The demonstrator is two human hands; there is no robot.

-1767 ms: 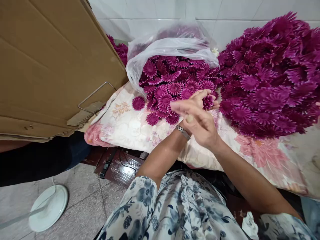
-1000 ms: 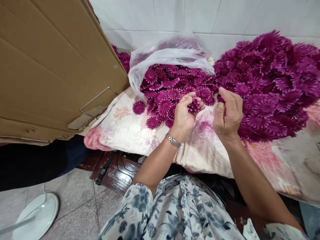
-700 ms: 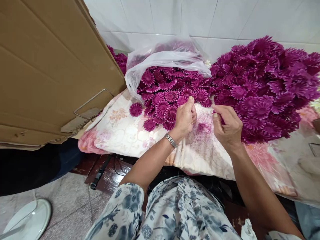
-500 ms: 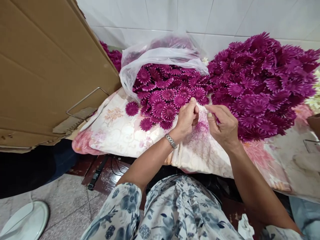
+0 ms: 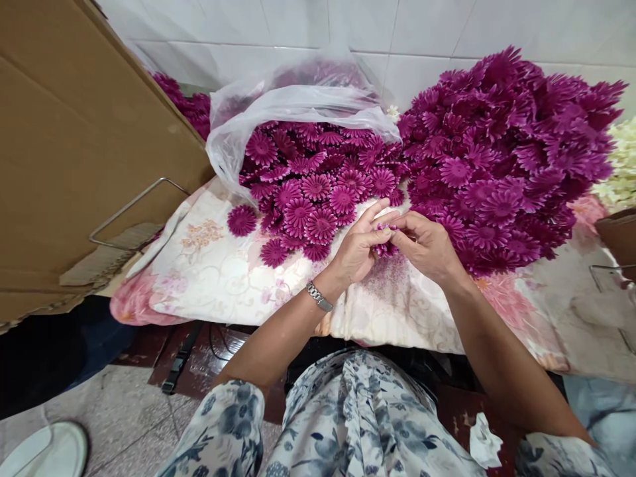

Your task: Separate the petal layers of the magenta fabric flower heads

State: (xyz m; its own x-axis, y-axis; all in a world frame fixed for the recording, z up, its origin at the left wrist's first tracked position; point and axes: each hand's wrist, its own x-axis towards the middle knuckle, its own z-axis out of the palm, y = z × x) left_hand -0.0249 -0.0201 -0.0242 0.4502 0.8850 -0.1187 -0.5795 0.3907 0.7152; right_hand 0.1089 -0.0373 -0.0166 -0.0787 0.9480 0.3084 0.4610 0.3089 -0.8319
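Grips flower (image 5: 383, 249) with left hand (image 5: 355, 248), centre frame: fingers half curled round it, forefinger stretched over the top. Pinches same flower from the other side with right hand (image 5: 427, 246), thumb and forefinger closed on it, other fingers loosely bent. Fingertips touching, just above cloth (image 5: 223, 265). Only a few petals visible between the fingers. Watch (image 5: 318, 297) on left wrist.

Change: half a second ago apart, left fisted, right pinched on something too small to tell. Now brought together on one flower. A second ago, wider apart yet. Reads as two-handed work on a single flower under way, with no reach to either pile.

Outward: purple stain (image 5: 392, 281) on cloth right under the hands. Spill (image 5: 318, 192) of flowers just upper left of left hand, out of bag (image 5: 298, 99) at top centre. One stray (image 5: 242, 220) apart, left of spill. Heap (image 5: 501, 152) upper right, near edge just beside right hand's knuckles. White flowers (image 5: 621, 165) at right edge.

Room: bare cloth lower left of hands, wide. Bare cloth lower right too, along right forearm. Tight above, with spill and heap close on both sides and only a narrow gap between. Cloth edge just below wrists, then lap (image 5: 368, 411). Cardboard (image 5: 74, 152) across upper left, wire (image 5: 134, 209) hanging off it, well apart from left hand. Box corner (image 5: 616, 238) at right edge, well apart. Wall (image 5: 298, 23) behind piles, top of frame.
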